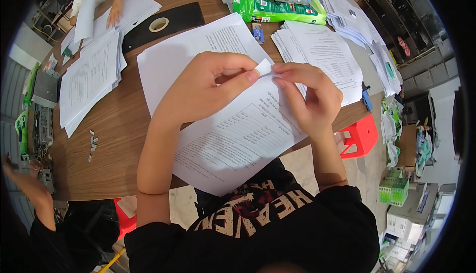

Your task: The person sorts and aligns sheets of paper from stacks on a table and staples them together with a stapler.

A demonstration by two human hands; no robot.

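My left hand (210, 87) pinches the top corner of a printed sheet (233, 139) between thumb and index finger. Just to its right, my right hand (312, 94) holds the same corner, its thumb and index finger close together. The corner stands up as a small white flap between the two hands. The sheet slopes down toward my shirt and reaches past the table's front edge. Under my hands and the sheet lies a further printed paper (163, 64).
Paper stacks lie at left (91, 82) and right (325, 57). A tape roll (158, 24) sits on a black mat (191, 19). Behind are a green package (253, 5) and a small blue box (258, 33). Co-workers' hands show at far left and upper left.
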